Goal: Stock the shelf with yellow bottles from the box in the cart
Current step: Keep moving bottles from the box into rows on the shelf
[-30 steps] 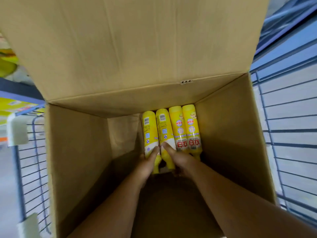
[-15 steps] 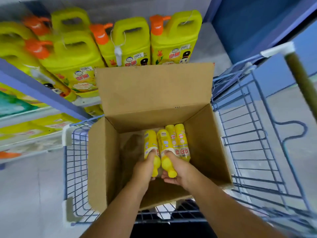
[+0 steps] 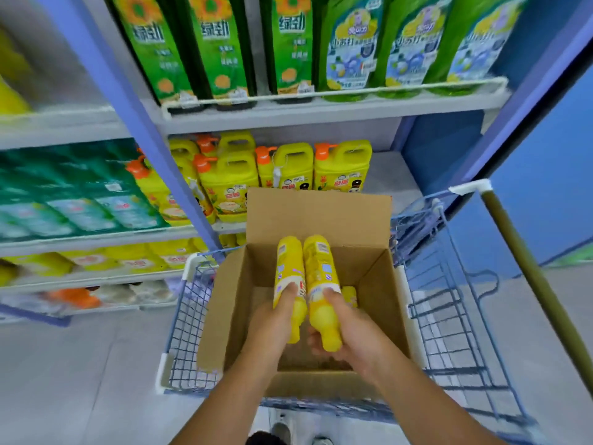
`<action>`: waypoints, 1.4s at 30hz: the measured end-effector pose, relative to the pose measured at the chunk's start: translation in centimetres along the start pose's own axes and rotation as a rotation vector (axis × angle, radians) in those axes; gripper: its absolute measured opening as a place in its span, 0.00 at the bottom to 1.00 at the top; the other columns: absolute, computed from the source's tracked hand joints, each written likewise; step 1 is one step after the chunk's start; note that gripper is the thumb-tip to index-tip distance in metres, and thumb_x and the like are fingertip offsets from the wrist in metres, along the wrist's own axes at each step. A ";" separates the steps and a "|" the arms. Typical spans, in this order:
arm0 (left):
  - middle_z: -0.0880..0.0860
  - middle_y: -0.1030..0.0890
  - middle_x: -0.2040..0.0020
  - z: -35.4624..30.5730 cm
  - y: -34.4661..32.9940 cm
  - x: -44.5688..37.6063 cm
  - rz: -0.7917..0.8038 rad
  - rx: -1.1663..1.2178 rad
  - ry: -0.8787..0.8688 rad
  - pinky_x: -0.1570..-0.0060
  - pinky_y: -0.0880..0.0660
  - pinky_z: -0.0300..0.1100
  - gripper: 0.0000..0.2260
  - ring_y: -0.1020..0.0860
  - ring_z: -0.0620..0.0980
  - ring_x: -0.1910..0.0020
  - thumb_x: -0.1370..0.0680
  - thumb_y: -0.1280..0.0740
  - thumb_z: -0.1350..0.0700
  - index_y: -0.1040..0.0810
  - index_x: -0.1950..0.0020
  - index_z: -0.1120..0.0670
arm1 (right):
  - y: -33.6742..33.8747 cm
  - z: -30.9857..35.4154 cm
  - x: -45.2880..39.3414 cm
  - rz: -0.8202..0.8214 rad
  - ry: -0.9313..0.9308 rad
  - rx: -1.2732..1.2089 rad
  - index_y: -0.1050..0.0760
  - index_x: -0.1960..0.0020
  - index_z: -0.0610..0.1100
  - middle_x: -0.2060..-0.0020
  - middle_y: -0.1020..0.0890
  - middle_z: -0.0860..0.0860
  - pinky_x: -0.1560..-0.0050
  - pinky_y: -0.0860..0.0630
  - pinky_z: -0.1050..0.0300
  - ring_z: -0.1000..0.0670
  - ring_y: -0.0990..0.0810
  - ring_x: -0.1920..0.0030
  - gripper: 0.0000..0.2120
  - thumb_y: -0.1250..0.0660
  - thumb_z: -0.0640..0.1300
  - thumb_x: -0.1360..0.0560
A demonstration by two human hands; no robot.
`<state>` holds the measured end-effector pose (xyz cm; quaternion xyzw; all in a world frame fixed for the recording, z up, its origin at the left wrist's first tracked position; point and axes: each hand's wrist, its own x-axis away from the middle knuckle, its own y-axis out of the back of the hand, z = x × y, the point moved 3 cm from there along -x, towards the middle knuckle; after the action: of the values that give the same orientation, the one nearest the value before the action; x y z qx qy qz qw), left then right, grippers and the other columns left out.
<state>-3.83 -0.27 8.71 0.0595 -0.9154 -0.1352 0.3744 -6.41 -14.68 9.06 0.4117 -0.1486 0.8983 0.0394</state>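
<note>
Fingers of left hand (image 3: 272, 319) and right hand (image 3: 349, 332) curled round one yellow bottle (image 3: 290, 277) each above box (image 3: 321, 213); firm grip advised, bottles to be kept apart when lifted to shelf (image 3: 321, 110).

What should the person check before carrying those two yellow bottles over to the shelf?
1. Left hand grips the left bottle near its neck: ok.
2. Right hand grips the right bottle near its neck: ok.
3. Both bottles lifted above the box rim: ok, upper ends are above it.
4. Bottles apart from each other: not ok, they lie side by side, about touching.
5. Free spot on the shelf: ok, bare space shows right of the yellow jugs.
6. Caps closed: cannot tell, the ends are too blurred.
</note>
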 end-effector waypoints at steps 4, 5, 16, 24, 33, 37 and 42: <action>0.52 0.16 0.60 -1.1 1.5 5.3 -0.017 0.042 -0.117 0.68 0.29 0.39 0.23 0.19 0.49 0.63 0.24 0.37 0.34 0.16 0.50 0.53 | -0.8 1.2 4.8 0.078 0.156 0.053 0.23 0.38 0.38 0.50 0.14 0.37 0.52 0.17 0.40 0.36 0.14 0.50 0.20 0.37 0.54 0.18; 0.52 0.16 0.60 -1.3 2.0 6.4 -0.036 0.056 -0.149 0.64 0.27 0.41 0.21 0.19 0.50 0.62 0.24 0.36 0.34 0.17 0.53 0.51 | -1.1 1.6 6.1 0.098 0.178 0.060 0.23 0.39 0.37 0.51 0.14 0.36 0.53 0.17 0.40 0.35 0.14 0.50 0.18 0.37 0.52 0.18; 0.52 0.17 0.58 -3.7 9.7 16.9 -0.286 0.226 -0.331 0.63 0.27 0.43 0.21 0.19 0.51 0.58 0.22 0.39 0.37 0.17 0.49 0.53 | -6.9 4.5 15.2 0.227 0.394 0.154 0.29 0.39 0.39 0.56 0.16 0.39 0.73 0.26 0.55 0.43 0.19 0.66 0.21 0.28 0.51 0.24; 0.52 0.16 0.62 -3.8 17.3 19.1 -0.375 0.363 -0.375 0.66 0.24 0.42 0.16 0.18 0.50 0.63 0.21 0.37 0.41 0.18 0.57 0.50 | -14.6 4.9 17.5 0.328 0.466 0.144 0.30 0.41 0.41 0.59 0.18 0.39 0.74 0.27 0.58 0.47 0.21 0.73 0.17 0.30 0.49 0.23; 0.55 0.15 0.64 -3.2 30.7 15.6 -0.378 0.376 -0.382 0.62 0.24 0.45 0.20 0.18 0.54 0.63 0.22 0.37 0.38 0.15 0.55 0.53 | -28.8 4.1 15.8 0.382 0.420 0.083 0.31 0.36 0.39 0.47 0.18 0.35 0.71 0.19 0.47 0.36 0.14 0.58 0.19 0.30 0.41 0.23; 0.58 0.16 0.63 -3.8 38.7 13.7 -0.349 0.343 -0.382 0.60 0.26 0.48 0.22 0.18 0.58 0.61 0.23 0.37 0.36 0.16 0.59 0.52 | -36.5 3.3 14.9 0.327 0.460 0.121 0.30 0.39 0.42 0.56 0.16 0.37 0.74 0.25 0.54 0.40 0.17 0.64 0.18 0.28 0.45 0.23; 0.57 0.16 0.59 -4.8 47.0 10.5 -0.285 0.279 -0.356 0.58 0.25 0.47 0.31 0.17 0.57 0.57 0.34 0.40 0.25 0.16 0.56 0.50 | -45.5 3.1 13.1 0.271 0.506 0.083 0.30 0.35 0.44 0.52 0.17 0.37 0.75 0.26 0.55 0.39 0.17 0.66 0.20 0.28 0.47 0.23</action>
<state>-8.31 41.54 32.76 0.2141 -0.9591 -0.0675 0.1727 -3.99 27.08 31.53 0.1522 -0.1506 0.9748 -0.0619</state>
